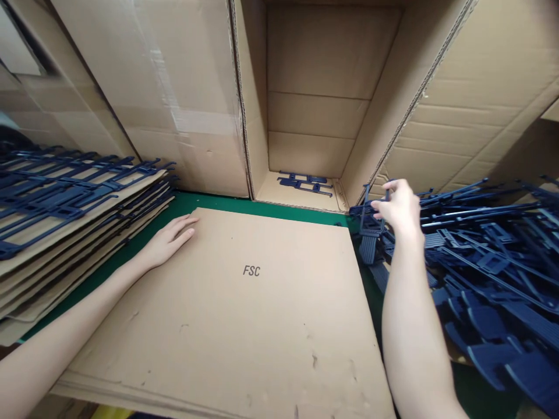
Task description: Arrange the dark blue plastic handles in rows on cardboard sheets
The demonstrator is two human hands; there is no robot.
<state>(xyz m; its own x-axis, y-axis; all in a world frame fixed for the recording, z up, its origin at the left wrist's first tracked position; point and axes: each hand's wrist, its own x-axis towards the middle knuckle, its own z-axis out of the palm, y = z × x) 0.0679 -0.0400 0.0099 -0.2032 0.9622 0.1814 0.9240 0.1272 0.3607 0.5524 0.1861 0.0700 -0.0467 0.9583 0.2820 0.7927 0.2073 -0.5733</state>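
My left hand point(171, 240) rests flat on the far left corner of a cardboard sheet point(262, 314) printed "FSC", its fingers stretched out. At the right, my right hand point(399, 203) is closed, thumb and fingers around a dark blue plastic part point(369, 244) with thin prongs and a ribbed end. That part stands roughly upright at the near left edge of a heap of similar blue parts point(489, 256). The fingers partly hide where they grip it.
An open cardboard box point(318, 116) behind the sheet has a few blue plastic parts point(305, 185) on its floor. To the left, cardboard layers point(82, 247) are stacked with blue parts point(70, 192) between and on top. Green tabletop point(187, 201) shows around the sheet.
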